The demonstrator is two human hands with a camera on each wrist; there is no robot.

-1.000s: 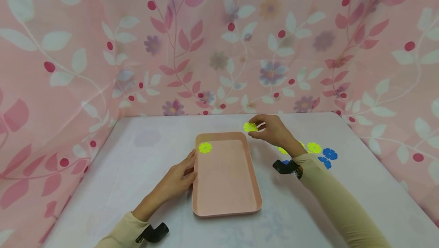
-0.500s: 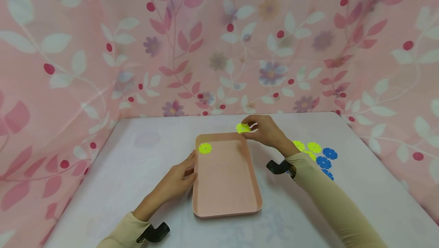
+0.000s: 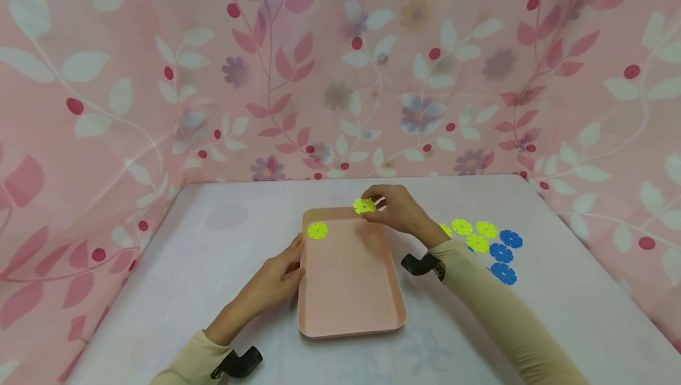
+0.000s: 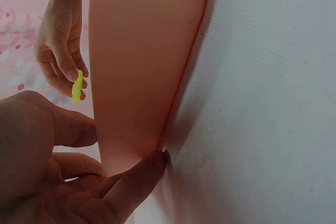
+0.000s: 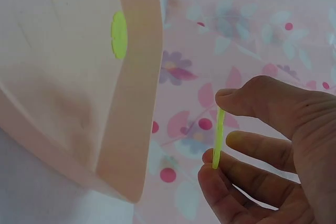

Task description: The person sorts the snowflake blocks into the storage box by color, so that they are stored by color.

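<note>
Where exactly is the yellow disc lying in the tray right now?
In the head view, the yellow disc lies inside the pink tray near its far left corner, left of the held disc pinched by the right hand.

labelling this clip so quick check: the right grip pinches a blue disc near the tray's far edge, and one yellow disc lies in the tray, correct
The colour is wrong: the head view shows the right grip pinching a yellow disc, not blue, near the far edge of the tray, and one other yellow disc lies in it.
</note>
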